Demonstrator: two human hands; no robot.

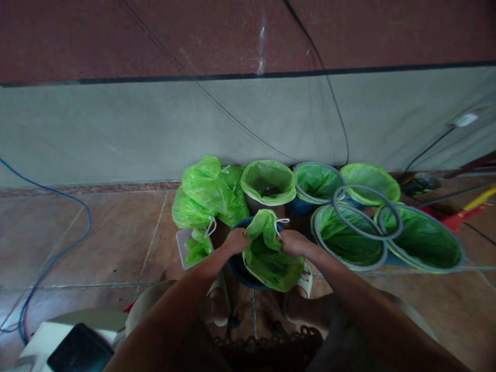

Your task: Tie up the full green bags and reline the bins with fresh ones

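A green drawstring trash bag (271, 258) hangs spread between my two hands, its mouth partly open and a white drawstring loop showing at the top. My left hand (236, 241) grips the bag's left edge, fingers closed. On the opposite side, my right hand (291, 243) is closed on the bag's rim near the drawstring. Below the bag stands a dark blue bin (236, 266) between my feet. The bag covers much of the bin's opening; whether its bottom reaches inside is hidden.
Lined bins stand along the wall, including a green-lined bin (268, 181) and a grey-rimmed bin (349, 237). A loose grey ring (367, 187) lies across the right-hand bins. Stuffed green bags (201, 191) and a white container (184, 248) sit left. A blue cable (58, 258) crosses the floor.
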